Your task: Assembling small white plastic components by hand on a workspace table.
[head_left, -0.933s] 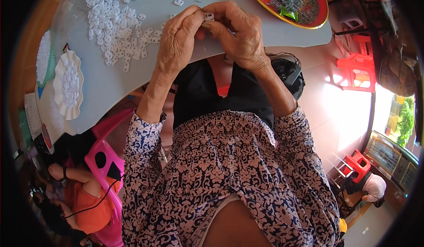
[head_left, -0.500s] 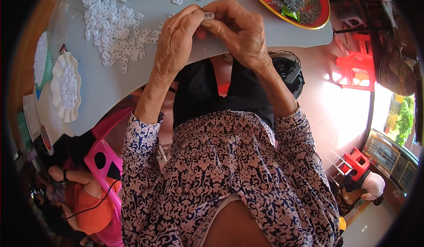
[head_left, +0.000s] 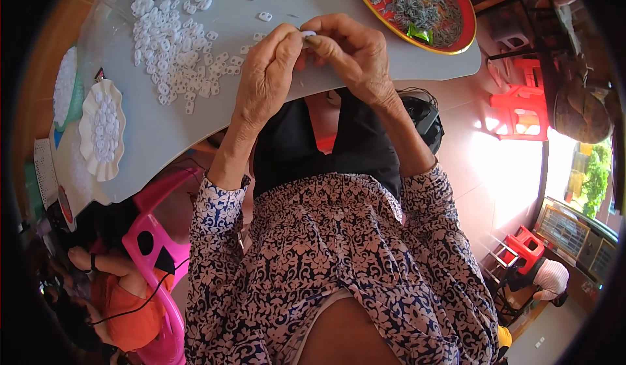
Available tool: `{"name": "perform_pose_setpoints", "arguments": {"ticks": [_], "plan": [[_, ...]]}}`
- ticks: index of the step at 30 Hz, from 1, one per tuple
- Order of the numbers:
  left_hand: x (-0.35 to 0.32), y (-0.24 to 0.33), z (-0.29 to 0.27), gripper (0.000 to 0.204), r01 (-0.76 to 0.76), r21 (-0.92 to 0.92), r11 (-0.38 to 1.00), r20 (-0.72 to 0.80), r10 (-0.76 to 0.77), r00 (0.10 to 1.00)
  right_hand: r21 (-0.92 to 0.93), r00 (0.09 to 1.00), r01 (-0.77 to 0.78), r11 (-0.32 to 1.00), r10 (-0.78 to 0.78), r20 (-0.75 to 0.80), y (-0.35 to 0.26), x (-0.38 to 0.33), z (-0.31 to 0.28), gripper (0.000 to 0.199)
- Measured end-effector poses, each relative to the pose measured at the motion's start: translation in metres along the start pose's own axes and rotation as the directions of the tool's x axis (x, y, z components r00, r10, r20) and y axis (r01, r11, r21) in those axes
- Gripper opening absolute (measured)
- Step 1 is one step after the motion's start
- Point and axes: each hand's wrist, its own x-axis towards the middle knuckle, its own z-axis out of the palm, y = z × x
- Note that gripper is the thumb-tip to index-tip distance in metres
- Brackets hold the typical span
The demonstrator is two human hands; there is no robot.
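Note:
Over the near edge of the grey table (head_left: pixel 280 0), my two hands meet at their fingertips around a small white plastic piece (head_left: pixel 308 33). My left hand (head_left: pixel 268 71) pinches it from the left, fingers curled. Thumb and forefinger of my right hand (head_left: pixel 357 55) press on it from the other side. Most of the piece is hidden by the fingertips. Just beyond my hands, a loose white piece with two holes (head_left: pixel 264 16) lies on the table. Left of them spreads a big pile of the same pieces (head_left: pixel 160 35).
At the far right stands a red tray with a yellow rim (head_left: pixel 471 29), holding small grey spring-like bits (head_left: pixel 424 6) and a green wrapper (head_left: pixel 420 35). A scalloped white dish (head_left: pixel 87 127) of white pieces sits left. Pink chair (head_left: pixel 147 228), red stool (head_left: pixel 521 114) and other people surround the table.
The white piece has turned between my fingertips: its holes showed before, and now a plain side shows. The whole view has shifted slightly; both hands keep their pinch.

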Motion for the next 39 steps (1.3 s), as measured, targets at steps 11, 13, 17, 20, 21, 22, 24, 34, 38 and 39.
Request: {"name": "perform_pose_setpoints", "arguments": {"ticks": [11, 13, 17, 20, 21, 22, 24, 34, 38, 39], "plan": [[-0.006, 0.002, -0.007, 0.020, 0.012, -0.131, 0.991, 0.009, -0.011, 1.000, -0.059, 0.994, 0.031, 0.998, -0.037, -0.106, -0.012, 0.032, -0.016, 0.017], [-0.014, -0.002, -0.012, 0.020, 0.015, -0.168, 0.986, -0.018, -0.018, 1.000, -0.258, 0.963, 0.192, 0.947, -0.233, -0.138, -0.025, 0.074, -0.034, 0.016], [-0.017, 0.006, -0.012, 0.021, 0.002, -0.280, 0.960, -0.026, -0.010, 1.000, -0.643, 0.842, 0.336, 0.689, -0.526, -0.124, -0.051, 0.167, -0.086, 0.009], [-0.020, 0.002, -0.012, 0.021, 0.017, -0.371, 0.928, -0.028, -0.030, 0.999, -0.875, 0.829, 0.278, 0.397, -0.559, 0.010, -0.035, 0.207, -0.111, 0.009], [-0.022, 0.003, -0.015, 0.021, 0.045, -0.381, 0.924, -0.014, -0.055, 0.998, -0.873, 0.831, 0.287, 0.395, -0.556, 0.022, -0.031, 0.209, -0.108, 0.009], [-0.023, 0.003, -0.016, 0.021, 0.074, -0.390, 0.918, 0.004, -0.078, 0.997, -0.951, 0.760, 0.282, 0.123, -0.634, 0.143, -0.025, 0.205, -0.107, 0.010], [-0.030, -0.001, -0.015, 0.021, 0.043, -0.377, 0.925, -0.057, -0.069, 0.996, -0.931, 0.713, 0.364, -0.008, -0.641, 0.285, -0.036, 0.196, -0.066, 0.011], [-0.023, 0.023, -0.003, 0.017, 0.081, -0.320, 0.944, -0.003, -0.087, 0.996, -0.565, 0.838, 0.496, 0.659, -0.195, 0.509, 0.017, 0.184, 0.071, 0.019], [-0.023, 0.025, 0.000, 0.014, 0.052, -0.337, 0.940, -0.048, -0.072, 0.996, -0.593, 0.818, 0.440, 0.675, -0.029, 0.574, 0.005, 0.169, 0.069, 0.021], [-0.024, 0.023, 0.001, 0.014, 0.022, -0.319, 0.947, -0.063, -0.045, 0.997, -0.595, 0.817, 0.437, 0.675, -0.021, 0.576, 0.002, 0.164, 0.066, 0.021]]}}
